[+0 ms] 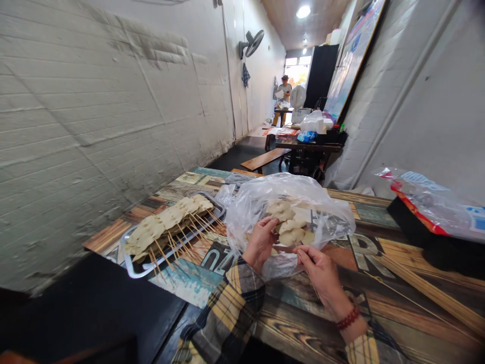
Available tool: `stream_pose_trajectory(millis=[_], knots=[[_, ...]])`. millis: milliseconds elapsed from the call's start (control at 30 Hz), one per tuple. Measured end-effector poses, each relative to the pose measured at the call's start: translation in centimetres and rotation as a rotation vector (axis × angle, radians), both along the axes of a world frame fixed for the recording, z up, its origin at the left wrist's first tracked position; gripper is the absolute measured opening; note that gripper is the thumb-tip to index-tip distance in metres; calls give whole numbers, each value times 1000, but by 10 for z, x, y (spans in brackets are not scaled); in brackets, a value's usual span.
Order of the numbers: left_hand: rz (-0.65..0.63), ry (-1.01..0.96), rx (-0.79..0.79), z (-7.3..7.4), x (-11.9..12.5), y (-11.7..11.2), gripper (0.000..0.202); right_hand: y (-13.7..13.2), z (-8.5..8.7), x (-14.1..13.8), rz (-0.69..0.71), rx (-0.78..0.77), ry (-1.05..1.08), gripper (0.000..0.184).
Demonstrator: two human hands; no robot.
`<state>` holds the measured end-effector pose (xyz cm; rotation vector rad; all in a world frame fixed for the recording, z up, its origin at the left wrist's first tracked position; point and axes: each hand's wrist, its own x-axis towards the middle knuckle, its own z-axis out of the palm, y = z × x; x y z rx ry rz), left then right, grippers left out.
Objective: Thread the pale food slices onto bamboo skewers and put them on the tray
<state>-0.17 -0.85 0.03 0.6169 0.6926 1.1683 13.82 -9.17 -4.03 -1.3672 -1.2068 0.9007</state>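
Observation:
My left hand (pixel 261 241) is closed, thumb and fingers pinching the edge of a pale, flat, wavy-edged food slice (pixel 291 233). Beside it, my right hand (pixel 320 273) pinches a thin bamboo skewer (pixel 315 292) just below the slices. Both hands are at the mouth of a clear plastic bag (pixel 250 202), which holds more pale slices (pixel 281 208). To the left, a metal tray (pixel 141 272) carries a stack of skewered slices (pixel 166 226), their sticks pointing toward me over the tray's edge. The skewer's tip is hidden by the food and fingers.
A bundle of loose bamboo skewers (pixel 432 288) lies on the patterned table (pixel 303 328) at right. Behind it sits a black container (pixel 420 227) with plastic packaging (pixel 435 197). A bench (pixel 265 159), a second cluttered table (pixel 306 145) and a person (pixel 285 93) are farther back.

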Motion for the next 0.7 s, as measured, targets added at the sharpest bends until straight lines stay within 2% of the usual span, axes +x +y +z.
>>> stream_pose_trajectory(millis=[167,400,567,700], knots=[[-9,-12,4,-1,-1,1,34,1,-2,1,-1,-14,31,42],[-45,-19,-3,0,0,0,25,1,-2,2,10,-31,62,36],[-83,-9,15,0,1,-1,37,2,-4,2,15,-29,50,36],[-80,13,17,0,2,-2,42,0,3,1,15,-33,6,35]])
